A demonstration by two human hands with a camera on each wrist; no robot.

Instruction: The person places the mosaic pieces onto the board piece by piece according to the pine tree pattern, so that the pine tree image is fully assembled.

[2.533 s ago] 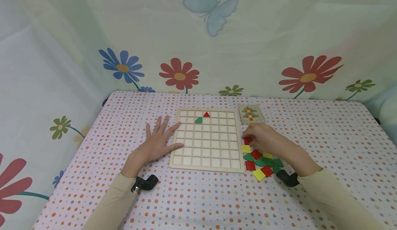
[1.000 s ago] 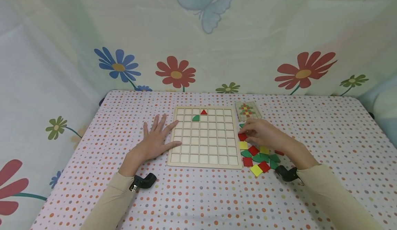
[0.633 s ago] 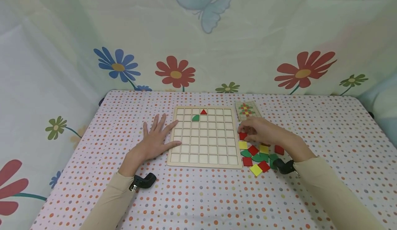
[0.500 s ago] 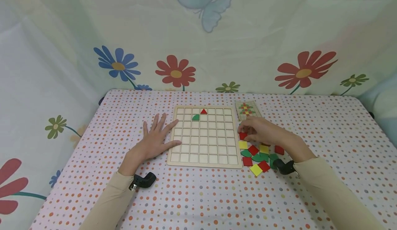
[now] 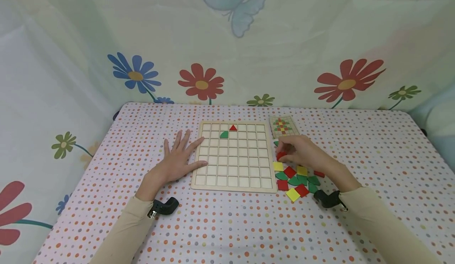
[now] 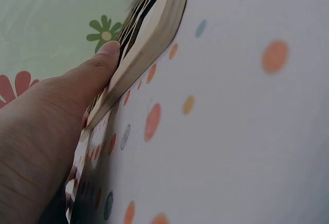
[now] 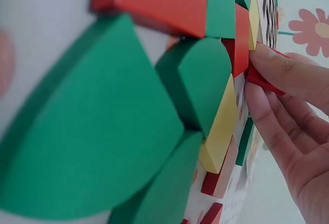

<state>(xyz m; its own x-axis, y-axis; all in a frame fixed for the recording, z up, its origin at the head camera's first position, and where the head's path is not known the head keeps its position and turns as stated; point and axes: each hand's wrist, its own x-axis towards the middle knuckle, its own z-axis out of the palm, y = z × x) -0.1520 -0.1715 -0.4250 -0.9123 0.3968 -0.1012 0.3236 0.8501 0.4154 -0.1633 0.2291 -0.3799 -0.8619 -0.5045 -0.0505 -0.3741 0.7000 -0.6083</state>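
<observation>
A wooden grid board lies flat on the dotted table, with a red triangle and a green quarter-round piece in its top rows. My left hand rests flat beside the board, fingers spread, fingertips on its left edge. My right hand is just right of the board and pinches a red piece between thumb and fingers. Below it lies a pile of red, yellow and green pieces.
A small pattern card showing a tree design lies behind the right hand. A flower-printed cloth hangs as a backdrop behind the table. The dotted tablecloth spreads out on both sides.
The right hand has drawn its fingers together over the red piece by the board's right edge and now pinches it. The left hand has stayed flat in place.
</observation>
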